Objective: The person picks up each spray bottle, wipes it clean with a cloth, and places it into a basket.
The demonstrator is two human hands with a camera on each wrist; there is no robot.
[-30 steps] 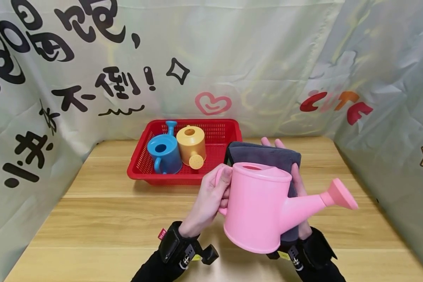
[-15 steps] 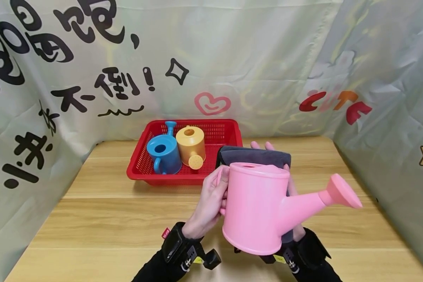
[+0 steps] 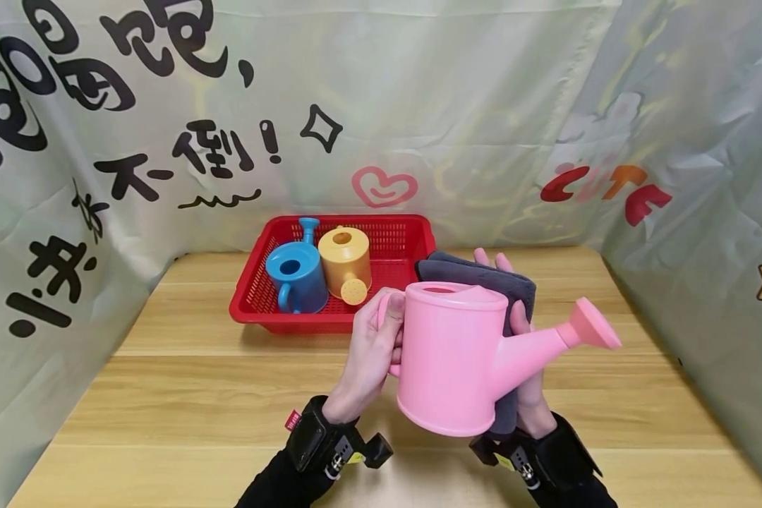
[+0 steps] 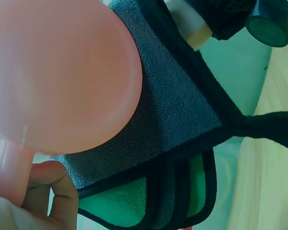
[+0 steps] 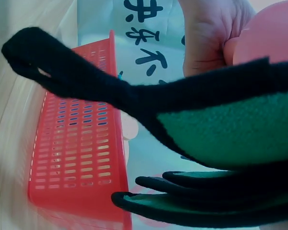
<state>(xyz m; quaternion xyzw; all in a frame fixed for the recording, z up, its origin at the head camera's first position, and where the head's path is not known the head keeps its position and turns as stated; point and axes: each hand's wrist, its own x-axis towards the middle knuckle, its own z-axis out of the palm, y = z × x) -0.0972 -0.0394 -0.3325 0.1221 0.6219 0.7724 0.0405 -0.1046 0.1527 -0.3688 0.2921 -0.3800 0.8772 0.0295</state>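
A pink watering can is held up above the table, its spout pointing right. My left hand grips its handle, with the thumb on top. Behind the can my right hand holds a folded grey towel with its thumb at the near edge. Two fingertips show past the towel's top; the can hides much of this hand. In the left wrist view the towel lies along the can's side, black-edged with a loop. Its green underside shows in the right wrist view, where the can is partly visible.
A red plastic basket stands at the back of the wooden table. Inside it are a blue watering can and a yellow watering can. Printed cloth walls enclose the table at the back and sides.
The pink watering can has shifted slightly up and left with my left hand. The towel and my right hand moved left, then back right, staying behind the can.
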